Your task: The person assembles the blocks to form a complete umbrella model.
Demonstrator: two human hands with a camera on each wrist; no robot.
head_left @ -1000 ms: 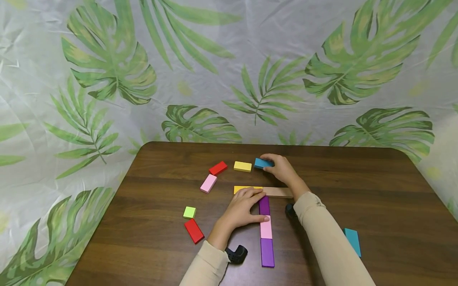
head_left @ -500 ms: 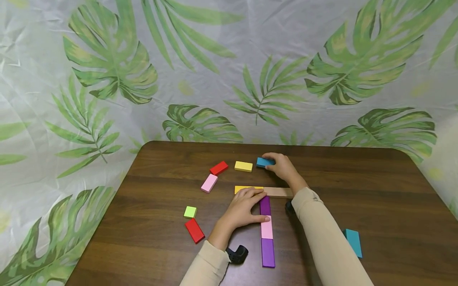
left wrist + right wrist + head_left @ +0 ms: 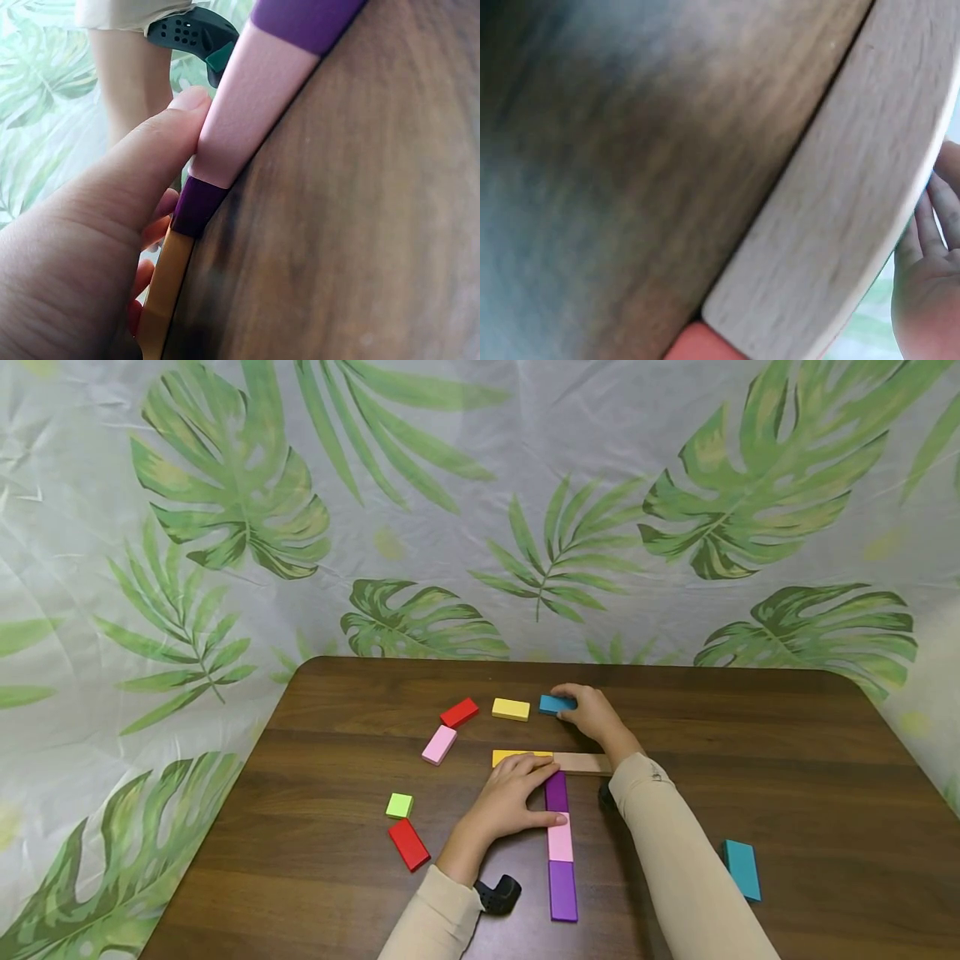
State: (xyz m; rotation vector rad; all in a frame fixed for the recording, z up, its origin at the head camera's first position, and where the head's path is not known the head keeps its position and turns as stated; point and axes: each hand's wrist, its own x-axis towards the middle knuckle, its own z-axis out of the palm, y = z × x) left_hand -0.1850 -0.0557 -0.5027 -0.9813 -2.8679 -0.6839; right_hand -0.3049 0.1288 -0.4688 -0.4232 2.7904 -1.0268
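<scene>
My right hand [image 3: 597,720] pinches a blue wooden block [image 3: 552,704] near the table's far edge, between thumb and fingers. My left hand [image 3: 498,802] lies relaxed over a row of flat blocks. Its thumb touches the pink block [image 3: 559,842], and its fingers partly cover the orange-yellow block [image 3: 517,753]. A dark purple block [image 3: 556,793] comes just above the pink one and a lighter purple block [image 3: 563,892] just below. Right of the orange-yellow block, a natural-wood block [image 3: 581,764] makes a crossbar with it. In the right wrist view the blue block cannot be made out.
Loose on the brown table [image 3: 322,877] lie a pale yellow block [image 3: 511,710], a red block [image 3: 459,712], a light pink block [image 3: 438,746], a lime green block [image 3: 399,806] and a second red block [image 3: 408,845]. A teal block [image 3: 742,870] lies right of my right sleeve.
The blue block has shifted slightly to the right with my right hand, opening a wider gap from the pale yellow block. My left hand stays in place.
</scene>
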